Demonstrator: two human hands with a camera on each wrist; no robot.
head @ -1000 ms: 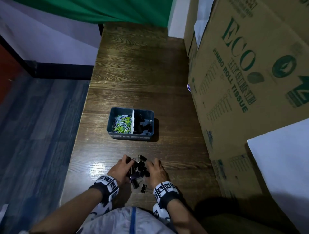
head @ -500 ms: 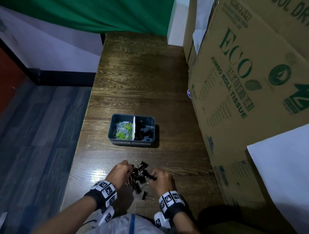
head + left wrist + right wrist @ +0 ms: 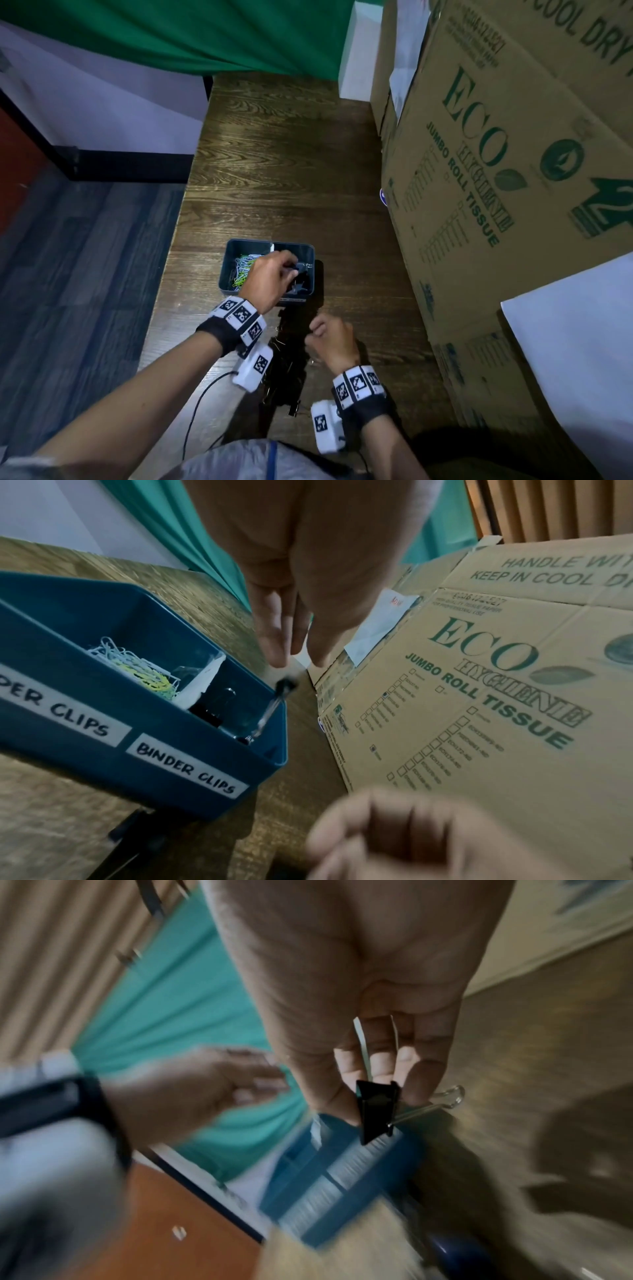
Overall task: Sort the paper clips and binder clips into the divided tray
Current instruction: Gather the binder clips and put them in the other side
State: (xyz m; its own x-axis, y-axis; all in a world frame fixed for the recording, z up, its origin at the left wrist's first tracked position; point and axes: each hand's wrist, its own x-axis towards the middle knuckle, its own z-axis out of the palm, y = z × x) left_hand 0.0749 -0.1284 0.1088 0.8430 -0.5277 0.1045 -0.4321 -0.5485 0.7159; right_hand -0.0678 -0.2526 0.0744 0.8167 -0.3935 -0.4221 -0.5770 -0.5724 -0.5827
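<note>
A blue divided tray (image 3: 224, 274) sits on the wooden table, with colored paper clips (image 3: 243, 270) in its left half and black binder clips (image 3: 303, 286) in its right half. My left hand (image 3: 291, 267) hovers over the right half. In the left wrist view its fingers (image 3: 274, 642) are straight, and a binder clip (image 3: 270, 712) drops into the compartment labelled BINDER CLIPS of the tray (image 3: 267, 753). My right hand (image 3: 318, 332) is nearer me, just short of the tray, and pinches a black binder clip (image 3: 377, 1110). A pile of binder clips (image 3: 284, 370) lies between my wrists.
A large cardboard box (image 3: 496, 205) walls off the table's right side. The table's left edge (image 3: 164, 274) drops to the floor. A thin black cable (image 3: 195, 411) runs from my left wrist camera. One stray binder clip (image 3: 293, 409) lies near my body.
My left hand has left the pile, moved forward over the tray and let go of a binder clip. My right hand has lifted off the pile with a clip.
</note>
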